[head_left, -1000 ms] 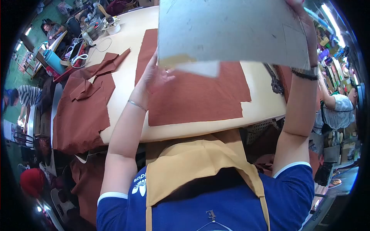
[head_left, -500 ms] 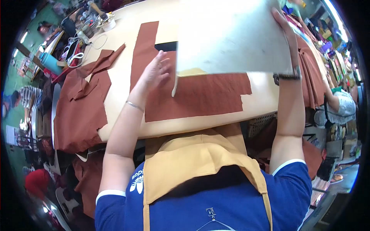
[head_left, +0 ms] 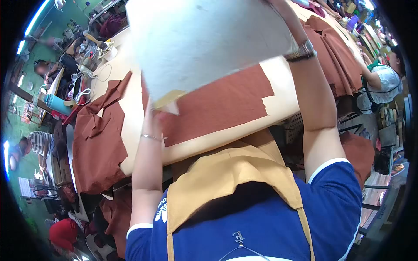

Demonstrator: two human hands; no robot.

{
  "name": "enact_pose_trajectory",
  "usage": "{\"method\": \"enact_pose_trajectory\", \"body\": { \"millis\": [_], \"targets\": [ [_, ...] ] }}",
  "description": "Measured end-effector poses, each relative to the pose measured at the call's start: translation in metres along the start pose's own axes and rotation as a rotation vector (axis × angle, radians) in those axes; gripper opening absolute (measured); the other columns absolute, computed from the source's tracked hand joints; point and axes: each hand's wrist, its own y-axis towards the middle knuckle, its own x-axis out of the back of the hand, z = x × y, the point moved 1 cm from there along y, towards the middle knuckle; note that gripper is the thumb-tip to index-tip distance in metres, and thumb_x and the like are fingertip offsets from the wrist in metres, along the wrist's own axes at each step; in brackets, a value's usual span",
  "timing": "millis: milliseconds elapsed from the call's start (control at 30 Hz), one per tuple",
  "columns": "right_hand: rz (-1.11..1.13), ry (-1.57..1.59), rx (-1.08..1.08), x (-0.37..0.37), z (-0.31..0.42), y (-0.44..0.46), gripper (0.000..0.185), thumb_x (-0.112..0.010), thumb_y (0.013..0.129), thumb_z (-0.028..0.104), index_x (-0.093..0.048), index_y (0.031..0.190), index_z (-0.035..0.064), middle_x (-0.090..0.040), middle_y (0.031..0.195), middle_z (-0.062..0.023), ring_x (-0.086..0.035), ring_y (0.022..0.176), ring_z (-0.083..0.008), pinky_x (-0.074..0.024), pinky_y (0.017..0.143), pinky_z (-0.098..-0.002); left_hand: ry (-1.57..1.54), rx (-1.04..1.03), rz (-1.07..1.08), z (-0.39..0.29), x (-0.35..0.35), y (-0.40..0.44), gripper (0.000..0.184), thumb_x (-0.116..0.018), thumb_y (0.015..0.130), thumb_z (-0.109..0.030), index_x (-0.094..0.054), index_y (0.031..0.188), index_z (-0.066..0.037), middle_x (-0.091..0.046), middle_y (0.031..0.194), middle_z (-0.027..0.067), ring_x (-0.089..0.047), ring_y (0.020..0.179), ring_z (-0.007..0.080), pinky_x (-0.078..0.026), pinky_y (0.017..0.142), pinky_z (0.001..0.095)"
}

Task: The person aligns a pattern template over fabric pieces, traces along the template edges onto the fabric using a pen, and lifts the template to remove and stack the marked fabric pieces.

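Note:
A large, pale, flat board (head_left: 209,43) with a smudged surface hangs tilted over the table. My right hand (head_left: 285,17) grips its right edge near the top of the view, with the fingers mostly out of sight. My left hand (head_left: 154,114) is at the board's lower left corner, blurred and partly hidden, so its grip does not show. Yellowish tape (head_left: 170,99) and a small whitish flap (head_left: 173,108) mark that corner. Beneath the board, a rust-brown piece of leather or cloth (head_left: 217,104) lies flat on the cream tabletop (head_left: 283,82).
Crumpled rust-brown material (head_left: 100,143) drapes over the table's left side, and more folded material (head_left: 331,56) lies at the right. A blue bottle (head_left: 58,104), a white cable (head_left: 82,96) and a white cup (head_left: 109,52) stand at the left. A co-worker (head_left: 385,82) is at the right.
The board has shifted left and tipped, its left corner now lower. My left hand, previously apart with fingers spread, is now at that corner. My right hand has moved up and left with the board.

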Motion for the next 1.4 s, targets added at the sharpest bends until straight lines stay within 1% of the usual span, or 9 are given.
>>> {"method": "enact_pose_trajectory", "body": {
  "millis": [33, 100, 167, 300, 400, 533, 833, 1133, 1400],
  "targets": [
    [-0.034, -0.186, 0.024, 0.027, -0.003, -0.01, 0.037, -0.062, 0.092, 0.021, -0.054, 0.124, 0.0054, -0.06, 0.106, -0.0079, -0.062, 0.09, -0.0151, -0.0549, 0.079, -0.0313, -0.09, 0.114, 0.06, -0.024, -0.019, -0.016, 0.047, -0.045, 0.1, -0.035, -0.042, 0.137, -0.007, -0.051, 0.133, 0.0137, -0.051, 0.121, 0.0267, -0.046, 0.101, 0.0461],
    [-0.092, -0.561, 0.075, 0.088, -0.018, -0.022, 0.042, -0.064, 0.091, 0.03, -0.056, 0.123, 0.0037, -0.065, 0.105, -0.0049, -0.065, 0.089, -0.0106, -0.0552, 0.076, -0.0272, 0.12, -0.139, -0.209, -0.049, -0.022, -0.054, 0.039, -0.058, 0.096, -0.021, -0.045, 0.13, -0.007, -0.054, 0.13, 0.0119, -0.056, 0.115, 0.0231, -0.048, 0.098, 0.04],
    [-0.236, -0.602, 0.083, 0.087, -0.035, -0.053, 0.047, -0.072, 0.086, 0.024, -0.055, 0.124, 0.0018, -0.065, 0.104, -0.0048, -0.062, 0.087, -0.009, -0.0532, 0.077, -0.0259, 0.349, -0.229, -0.401, -0.064, -0.015, -0.077, 0.037, -0.062, 0.093, -0.013, -0.046, 0.126, -0.005, -0.06, 0.119, 0.0106, -0.06, 0.107, 0.02, -0.05, 0.092, 0.0351],
    [-0.342, -0.583, -0.245, 0.155, -0.123, -0.091, 0.054, -0.078, 0.08, 0.013, -0.054, 0.126, -0.0027, -0.065, 0.098, -0.0052, -0.06, 0.08, -0.0102, -0.0497, 0.071, -0.0238, 0.745, -0.204, -0.435, -0.055, 0.023, -0.088, 0.046, -0.068, 0.087, -0.009, -0.048, 0.128, -0.002, -0.065, 0.104, 0.008, -0.063, 0.092, 0.0146, -0.052, 0.08, 0.0291],
    [-0.47, -0.7, -0.202, 0.176, -0.164, -0.113, 0.055, -0.079, 0.078, 0.012, -0.055, 0.125, -0.0045, -0.064, 0.09, -0.0031, -0.057, 0.072, -0.0082, -0.0462, 0.062, -0.0219, 1.039, -0.13, -0.496, -0.044, 0.024, -0.093, 0.051, -0.074, 0.082, -0.013, -0.055, 0.128, 0.002, -0.065, 0.09, 0.0039, -0.06, 0.073, 0.0087, -0.05, 0.064, 0.0233],
    [-0.516, -0.798, -0.229, 0.173, -0.168, -0.125, 0.052, -0.08, 0.077, 0.013, -0.058, 0.122, -0.0042, -0.056, 0.078, 0.0013, -0.053, 0.068, -0.0064, -0.0442, 0.059, -0.0216, 1.178, -0.104, -0.57, -0.039, 0.024, -0.097, 0.055, -0.079, 0.077, -0.018, -0.059, 0.123, 0.004, -0.063, 0.079, 0.0013, -0.054, 0.063, 0.007, -0.047, 0.059, 0.0231],
    [-0.558, -0.997, -0.275, 0.169, -0.173, -0.126, 0.054, -0.082, 0.076, 0.018, -0.06, 0.121, -0.0026, -0.053, 0.078, 0.0029, -0.049, 0.066, -0.0051, -0.0437, 0.059, -0.0207, 1.343, -0.167, -0.618, -0.032, 0.037, -0.099, 0.061, -0.081, 0.073, -0.02, -0.058, 0.123, 0.006, -0.058, 0.084, 0.0047, -0.056, 0.073, 0.0133, -0.05, 0.067, 0.0273],
    [-0.553, -1.049, -0.29, 0.171, -0.173, -0.124, 0.054, -0.084, 0.074, 0.021, -0.062, 0.118, -0.0011, -0.054, 0.08, 0.0014, -0.049, 0.067, -0.0056, -0.0443, 0.06, -0.0216, 1.099, -0.12, -0.6, -0.036, 0.014, -0.102, 0.059, -0.079, 0.077, -0.012, -0.054, 0.127, 0.008, -0.055, 0.088, 0.0024, -0.054, 0.072, 0.0092, -0.048, 0.063, 0.0227],
    [-0.48, -1.263, -0.344, 0.166, -0.163, -0.118, 0.056, -0.084, 0.072, 0.027, -0.063, 0.116, -0.0004, -0.067, 0.091, -0.0115, -0.063, 0.078, -0.0159, -0.051, 0.07, -0.0294, 1.153, -0.09, -0.581, -0.04, 0.02, -0.099, 0.059, -0.078, 0.077, -0.009, -0.053, 0.127, 0.008, -0.054, 0.086, 0.0018, -0.053, 0.069, 0.0076, -0.047, 0.06, 0.0216]
  ]
}}
